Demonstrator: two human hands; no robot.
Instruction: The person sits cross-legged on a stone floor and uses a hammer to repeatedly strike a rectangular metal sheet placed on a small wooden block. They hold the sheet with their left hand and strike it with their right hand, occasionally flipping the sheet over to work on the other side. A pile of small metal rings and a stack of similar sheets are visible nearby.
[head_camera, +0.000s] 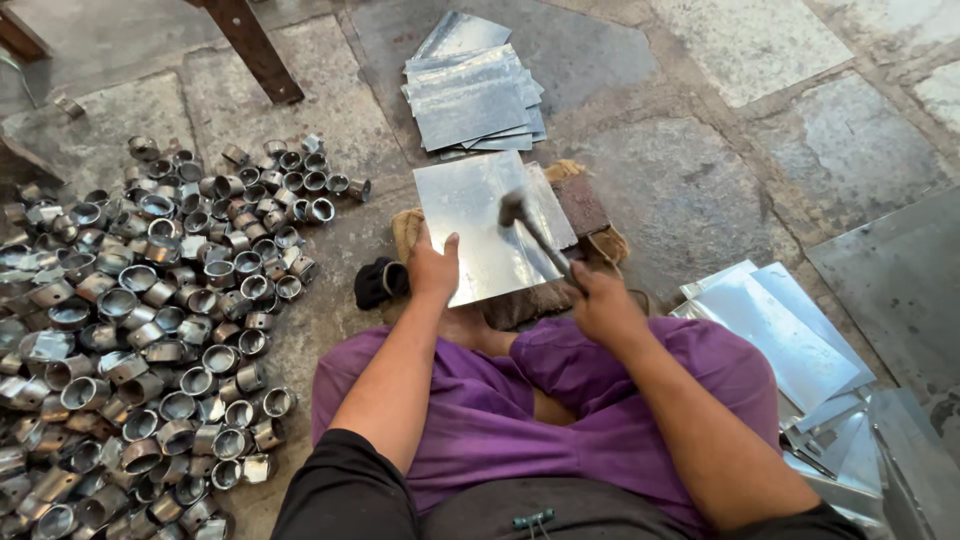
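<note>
Purple-clad knees (560, 400) frame the work: left hand (433, 268) pressed flat on a metal sheet (478, 230), right hand (603, 305) clenching a hammer (535, 237).

Metal workshop, floor-level. Worn stone floor (760, 190) as work surface. Big heap of short metal rings (150, 330) at left, stacks of cut metal sheets (475, 90), hammer (535, 235) over sheet on rusty block (580, 203).
</note>
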